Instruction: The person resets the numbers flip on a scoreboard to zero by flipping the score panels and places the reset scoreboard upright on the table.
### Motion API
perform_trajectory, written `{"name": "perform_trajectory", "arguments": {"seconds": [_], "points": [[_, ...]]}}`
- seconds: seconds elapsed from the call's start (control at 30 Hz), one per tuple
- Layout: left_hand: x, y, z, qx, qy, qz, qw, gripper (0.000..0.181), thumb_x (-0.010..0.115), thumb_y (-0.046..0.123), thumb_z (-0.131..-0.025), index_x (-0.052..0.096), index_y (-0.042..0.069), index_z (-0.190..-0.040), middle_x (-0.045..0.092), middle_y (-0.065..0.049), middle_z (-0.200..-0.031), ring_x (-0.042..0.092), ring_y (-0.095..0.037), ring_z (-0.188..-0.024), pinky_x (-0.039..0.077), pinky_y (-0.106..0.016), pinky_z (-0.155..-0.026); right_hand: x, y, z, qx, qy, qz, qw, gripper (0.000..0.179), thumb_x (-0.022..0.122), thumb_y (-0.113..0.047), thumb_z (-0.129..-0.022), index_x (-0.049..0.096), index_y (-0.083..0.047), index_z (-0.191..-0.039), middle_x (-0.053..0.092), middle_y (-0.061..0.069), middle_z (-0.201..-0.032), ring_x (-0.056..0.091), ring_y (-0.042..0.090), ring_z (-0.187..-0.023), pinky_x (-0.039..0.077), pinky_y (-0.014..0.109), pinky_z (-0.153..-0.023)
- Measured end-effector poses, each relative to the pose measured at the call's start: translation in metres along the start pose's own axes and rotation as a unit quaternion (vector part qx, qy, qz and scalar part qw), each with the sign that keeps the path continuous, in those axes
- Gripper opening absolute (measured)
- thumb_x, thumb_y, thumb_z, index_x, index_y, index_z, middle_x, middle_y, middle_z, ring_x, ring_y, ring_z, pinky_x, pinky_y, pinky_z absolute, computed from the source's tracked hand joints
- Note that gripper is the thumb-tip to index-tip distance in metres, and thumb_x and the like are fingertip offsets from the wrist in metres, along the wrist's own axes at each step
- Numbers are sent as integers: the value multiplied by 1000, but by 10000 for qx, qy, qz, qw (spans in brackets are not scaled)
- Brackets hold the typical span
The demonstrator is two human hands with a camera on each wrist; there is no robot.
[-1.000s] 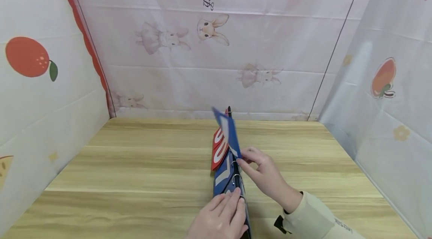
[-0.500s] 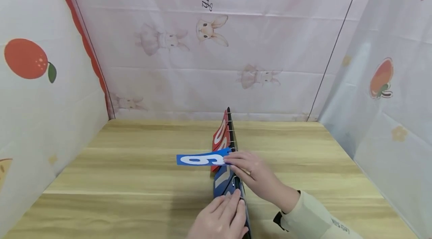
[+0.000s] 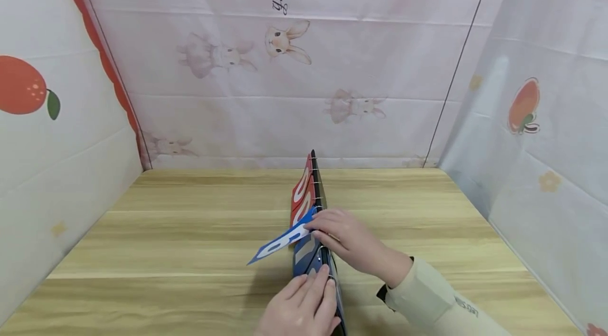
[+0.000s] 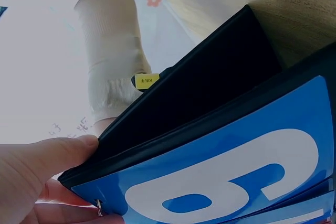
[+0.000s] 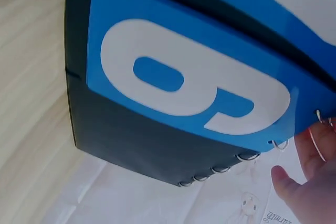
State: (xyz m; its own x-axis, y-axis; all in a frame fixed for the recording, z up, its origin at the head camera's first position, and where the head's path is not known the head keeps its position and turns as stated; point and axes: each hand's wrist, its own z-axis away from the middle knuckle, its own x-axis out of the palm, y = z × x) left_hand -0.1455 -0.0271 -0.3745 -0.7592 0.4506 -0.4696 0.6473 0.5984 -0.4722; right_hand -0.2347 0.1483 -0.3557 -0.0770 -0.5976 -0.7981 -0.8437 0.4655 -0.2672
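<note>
A tabletop flip scoreboard (image 3: 317,183), its black boards hinged like a tent, stands nearly end-on in the head view. My left hand (image 3: 299,304) grips its near top edge. In the left wrist view the thumb (image 4: 79,150) lies on the black back and the fingers curl by a metal ring, beside a blue 6 card (image 4: 220,171). Farther along, straight fingers of my right hand (image 3: 349,243) touch the upper part of another blue 6 card (image 3: 277,245), which slants out to the left. Its thumb (image 5: 283,179) stands apart from that card in the right wrist view.
Red number cards (image 3: 300,193) hang at the scoreboard's far end. Several metal rings (image 5: 220,169) line the top edge. The wooden table (image 3: 180,230) is bounded by printed cloth walls (image 3: 228,125) at the back and both sides.
The blue 6 card has swung over the top from upright to the left, then tilted downward. My right fingers followed it leftward; my left hand has kept its grip.
</note>
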Motion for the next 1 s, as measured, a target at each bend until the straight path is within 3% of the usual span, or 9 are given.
{"name": "perform_trajectory", "arguments": {"seconds": [0.33, 0.53, 0.73, 1.0], "points": [[3, 0, 2, 168, 263, -195, 9993, 44, 31, 26, -100, 68, 6, -87, 70, -10, -89, 67, -12, -74, 52, -25, -67, -2, 5, -4, -428, -304, 355, 9980, 27, 46, -19, -99, 64, -9, -116, 64, -1, -111, 53, 18, -109, 38, 40, -95], [-1, 2, 2, -38, -110, 87, 9999, 46, 29, 28, -100, 68, 5, -92, 70, -11, -95, 68, -12, -78, 52, -26, -70, 0, 7, -3, -562, -270, 576, 9964, 30, 41, -21, -101, 63, -11, -118, 64, -3, -112, 51, 18, -113, 35, 44, -99], [-4, 2, 5, -109, -418, 262, 9987, 49, 26, 29, -101, 68, 4, -96, 69, -12, -100, 67, -13, -82, 52, -27, -74, 5, 9, -2, -410, -252, 792, 9957, 30, 38, -23, -102, 63, -14, -116, 61, -2, -118, 46, 19, -120, 30, 47, -102], [-2, 0, 9, 76, -116, -46, 9999, 44, 30, 27, -100, 68, 5, -93, 69, -12, -98, 67, -13, -79, 52, -26, -73, 12, 13, -2, -393, -40, 880, 9953, 32, 38, -25, -102, 63, -11, -115, 55, 2, -115, 44, 20, -119, 33, 40, -100]]}}
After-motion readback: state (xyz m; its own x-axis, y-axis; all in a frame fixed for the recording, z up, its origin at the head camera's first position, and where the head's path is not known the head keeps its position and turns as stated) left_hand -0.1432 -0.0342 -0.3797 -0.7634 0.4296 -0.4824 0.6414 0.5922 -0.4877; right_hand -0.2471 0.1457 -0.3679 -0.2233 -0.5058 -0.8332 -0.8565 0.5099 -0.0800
